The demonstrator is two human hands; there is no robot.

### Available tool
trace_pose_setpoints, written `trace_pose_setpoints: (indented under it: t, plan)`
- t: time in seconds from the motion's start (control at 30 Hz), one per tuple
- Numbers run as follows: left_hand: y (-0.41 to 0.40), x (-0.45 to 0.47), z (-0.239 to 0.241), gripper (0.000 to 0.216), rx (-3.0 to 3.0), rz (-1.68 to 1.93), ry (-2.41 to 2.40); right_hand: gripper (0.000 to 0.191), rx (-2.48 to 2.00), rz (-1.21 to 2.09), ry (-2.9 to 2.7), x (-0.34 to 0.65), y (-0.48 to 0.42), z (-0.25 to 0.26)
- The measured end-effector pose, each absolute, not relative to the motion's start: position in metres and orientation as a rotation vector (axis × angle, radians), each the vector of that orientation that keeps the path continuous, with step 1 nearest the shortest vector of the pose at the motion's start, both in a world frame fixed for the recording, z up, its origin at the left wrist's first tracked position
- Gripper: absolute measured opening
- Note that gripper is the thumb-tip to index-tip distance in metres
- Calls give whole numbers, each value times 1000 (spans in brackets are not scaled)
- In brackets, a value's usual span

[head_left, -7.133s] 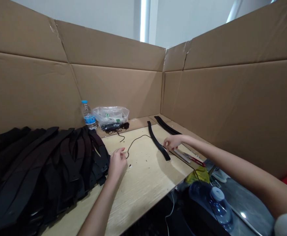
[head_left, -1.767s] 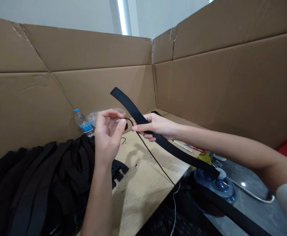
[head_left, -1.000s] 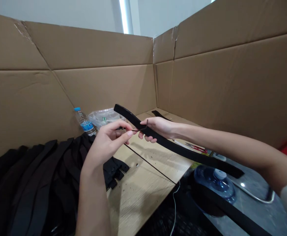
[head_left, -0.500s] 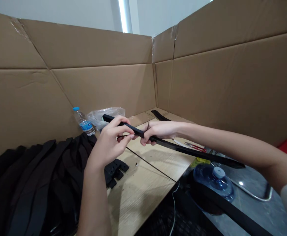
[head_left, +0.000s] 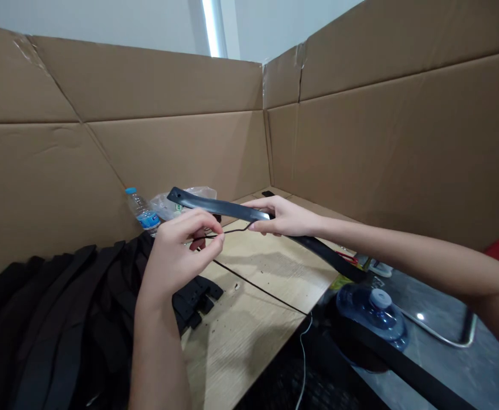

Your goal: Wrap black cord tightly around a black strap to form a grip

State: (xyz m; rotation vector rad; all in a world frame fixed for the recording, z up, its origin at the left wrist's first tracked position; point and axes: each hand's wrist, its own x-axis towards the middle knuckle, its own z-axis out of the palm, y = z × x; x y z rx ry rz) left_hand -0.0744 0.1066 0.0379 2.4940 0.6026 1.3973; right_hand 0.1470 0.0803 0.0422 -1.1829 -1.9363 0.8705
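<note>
A long black flat strip [head_left: 224,208] with a small hole near its far left end is gripped by my right hand [head_left: 286,217] around its middle. The strip's other end slopes down to the right, past the table's edge. Between thumb and fingertips, my left hand [head_left: 187,239] pinches a thin dark cord [head_left: 236,230]. That cord runs across to my right thumb at the strip. More dark cord lies from below my left hand diagonally over the table to its front edge. Both hands are above the wooden table [head_left: 249,319].
Black strips [head_left: 61,307] are heaped at left, beside black notched pieces [head_left: 200,296]. Behind stand a small water bottle [head_left: 142,210] and a clear plastic bag [head_left: 198,193]. A big blue water jug [head_left: 373,316] is right of the table. Cardboard walls [head_left: 181,148] enclose the back.
The strip has turned so its broad face and end hole show. My left hand has come off the strip and moved slightly left, with cord now stretched between the hands.
</note>
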Motion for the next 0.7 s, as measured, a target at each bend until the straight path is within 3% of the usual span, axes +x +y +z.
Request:
trace_pose_setpoints:
  t: [0.3, 0.47, 0.7]
  plan:
    - [108, -70, 31, 6, 2404, 1306, 693, 37, -1229, 624, -2133, 134, 69, 44]
    - [105, -69, 33, 6, 2368, 1314, 642, 42, -1297, 543, -2170, 127, 61, 43]
    - [99, -69, 36, 12, 2248, 1360, 508, 44, -1262, 633, -2175, 117, 53, 45]
